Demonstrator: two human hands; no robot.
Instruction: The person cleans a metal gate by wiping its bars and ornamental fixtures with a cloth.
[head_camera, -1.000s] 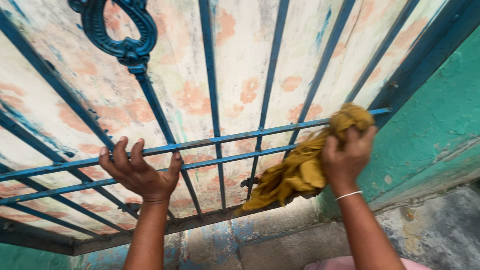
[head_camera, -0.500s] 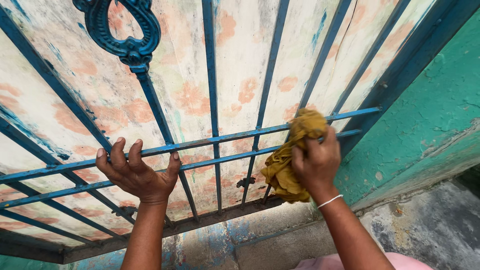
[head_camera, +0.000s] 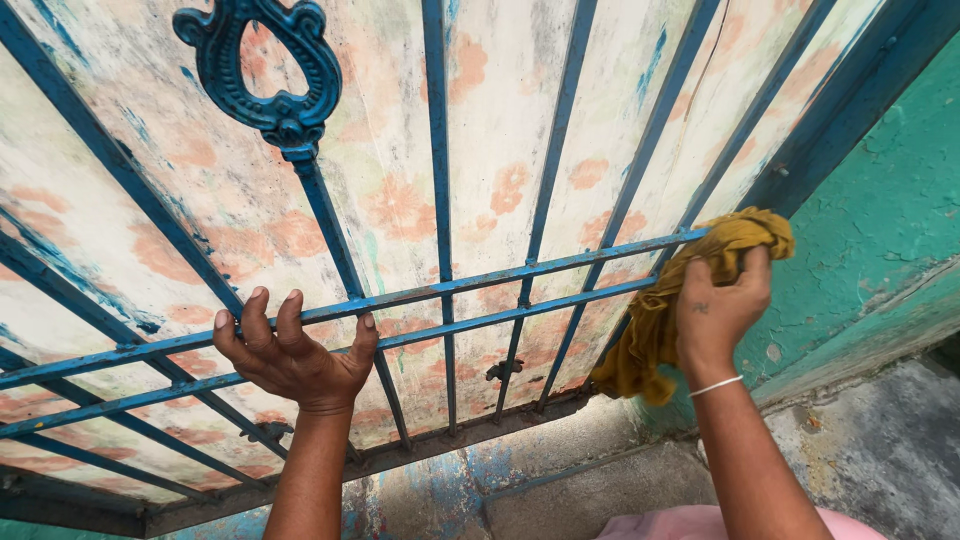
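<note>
A left hand (head_camera: 295, 355) grips the crossbars of a blue metal gate (head_camera: 440, 200) while the right hand (head_camera: 718, 310) clutches a mustard cloth (head_camera: 655, 325) against its bars.

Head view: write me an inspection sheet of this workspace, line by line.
Surface: blue metal gate with vertical bars, two horizontal rails and a cast ornament; the panel behind is pale with faded orange flowers and worn paint.
Job's things: mustard-yellow cloth, bunched, pressed to the rails at the gate's right edge.
Clutter: nothing seen.
Grippers: left hand grips the two rails, fingers curled over the upper one; right hand clutches the cloth, thin white bangle at the wrist.
Cables: nothing seen.
Surroundings: green plastered wall on the right, grey concrete ground below, blue paint stains at the gate's foot.
</note>
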